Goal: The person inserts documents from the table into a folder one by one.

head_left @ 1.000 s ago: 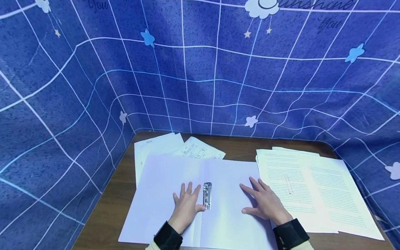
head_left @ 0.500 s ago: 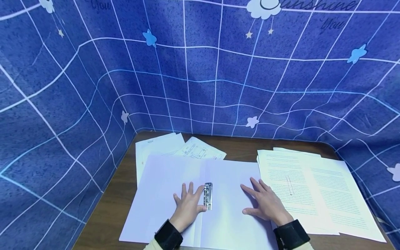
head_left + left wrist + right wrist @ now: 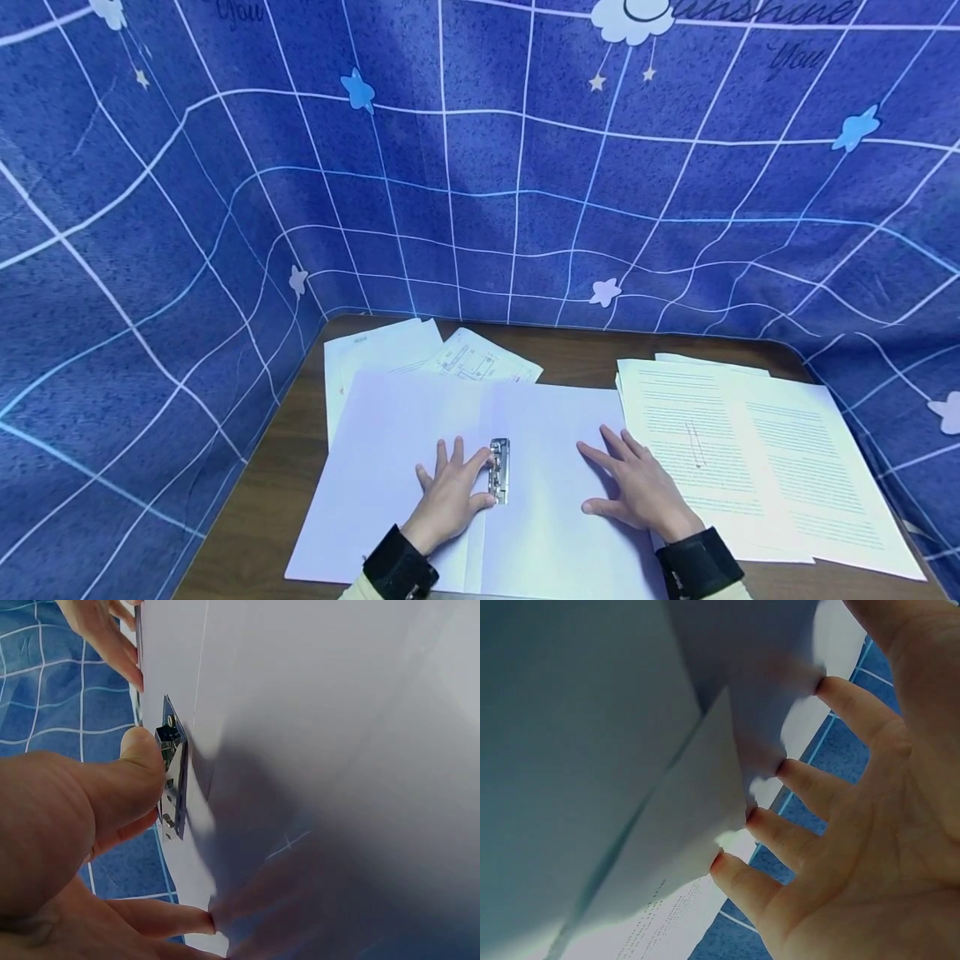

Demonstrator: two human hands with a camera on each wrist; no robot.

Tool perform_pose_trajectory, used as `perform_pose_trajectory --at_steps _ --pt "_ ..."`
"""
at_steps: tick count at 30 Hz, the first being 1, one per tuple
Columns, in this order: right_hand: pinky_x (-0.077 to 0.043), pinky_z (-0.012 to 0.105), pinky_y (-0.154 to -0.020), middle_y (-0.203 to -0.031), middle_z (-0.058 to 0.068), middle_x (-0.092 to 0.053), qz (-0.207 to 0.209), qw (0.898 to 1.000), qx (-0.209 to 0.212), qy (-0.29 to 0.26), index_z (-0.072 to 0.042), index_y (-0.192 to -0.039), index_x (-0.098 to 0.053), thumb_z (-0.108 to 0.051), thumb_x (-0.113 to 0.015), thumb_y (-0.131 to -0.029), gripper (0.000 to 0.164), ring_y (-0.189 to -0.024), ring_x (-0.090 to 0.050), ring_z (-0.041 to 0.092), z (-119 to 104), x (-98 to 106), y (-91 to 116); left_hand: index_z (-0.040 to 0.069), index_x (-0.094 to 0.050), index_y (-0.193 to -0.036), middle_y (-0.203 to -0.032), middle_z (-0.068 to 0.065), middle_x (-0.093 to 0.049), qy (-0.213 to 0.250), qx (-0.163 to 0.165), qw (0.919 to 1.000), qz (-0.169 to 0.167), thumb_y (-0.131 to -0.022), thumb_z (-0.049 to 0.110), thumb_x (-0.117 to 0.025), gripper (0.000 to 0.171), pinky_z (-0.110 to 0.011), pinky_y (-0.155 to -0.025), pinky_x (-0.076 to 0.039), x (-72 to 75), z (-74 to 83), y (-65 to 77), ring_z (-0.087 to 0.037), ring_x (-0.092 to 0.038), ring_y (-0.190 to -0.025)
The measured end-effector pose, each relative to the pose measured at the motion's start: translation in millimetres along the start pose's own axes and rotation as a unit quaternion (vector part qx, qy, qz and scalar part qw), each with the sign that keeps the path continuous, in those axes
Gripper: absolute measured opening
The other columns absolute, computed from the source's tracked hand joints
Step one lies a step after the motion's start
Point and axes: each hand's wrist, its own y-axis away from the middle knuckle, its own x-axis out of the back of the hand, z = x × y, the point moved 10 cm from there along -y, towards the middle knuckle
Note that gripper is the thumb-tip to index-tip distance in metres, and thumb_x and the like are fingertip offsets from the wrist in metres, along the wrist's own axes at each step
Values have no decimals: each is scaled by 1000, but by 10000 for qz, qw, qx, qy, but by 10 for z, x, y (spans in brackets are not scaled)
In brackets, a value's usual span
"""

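A pale lilac folder lies opened flat in front of me. Near its spine is a metal lever clip. My left hand rests on the folder with fingers spread, its thumb and index fingertip at the near and upper parts of the clip. In the left wrist view the thumb sits right beside the clip's metal. Across the right cover, my right hand presses with spread, straight fingers, and its fingertips touch the surface in the right wrist view.
Printed sheets lie on the right, next to the folder's right edge. More papers, one a sheet with line drawings, stick out behind the folder. Beyond the brown wooden table hangs a blue patterned cloth.
My left index fingertip has shifted right onto the upper part of the clip, while the thumb stays by its near end. The right hand holds its place on the cover.
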Motion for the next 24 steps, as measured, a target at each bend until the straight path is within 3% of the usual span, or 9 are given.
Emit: perform_pose_trajectory --at_steps 7,13,17,21,24 --pt "-31 74 -109 -159 21 -41 -43 10000 -71 32 -26 -147 -60 -68 -81 -71 89 -144 -32 56 26 1 0 19 -68 -122 -151 -42 -37 460 -201 9984 -241 -95 31 -70 30 -94 -92 -9 60 22 -17 -71 -17 -140" --pt "-32 73 -108 -158 23 -42 -42 10000 -39 22 -25 -146 -60 -66 -82 -72 88 -143 -34 57 18 -3 -1 19 -68 -128 -149 -34 -46 545 -100 9975 -445 -105 33 -56 29 -92 -93 -15 130 1 -43 -68 -23 -140" --pt "-32 73 -108 -158 23 -43 4 10000 13 25 -25 -146 -60 -65 -83 -72 87 -143 -34 57 6 1 -7 20 -72 -124 -139 -21 -61 508 -2 9985 -205 -107 31 -54 28 -93 -89 -19 189 24 -56 -63 -33 -139" --pt "-32 73 -109 -158 22 -43 41 10000 -13 35 -26 -146 -61 -65 -83 -71 87 -143 -34 57 12 15 -18 21 -77 -114 -124 -8 -72 458 -58 9985 284 -104 29 -60 21 -94 -82 -24 306 119 -104 -48 -57 -126" --pt "-31 72 -110 -159 22 -42 -70 10000 -49 -34 -26 -146 -60 -66 -82 -71 88 -143 -33 57 18 -9 -16 19 -78 -109 -117 -5 -75 341 -146 9977 574 -102 26 -65 17 -82 -79 -41 394 195 -147 -37 -68 -110"
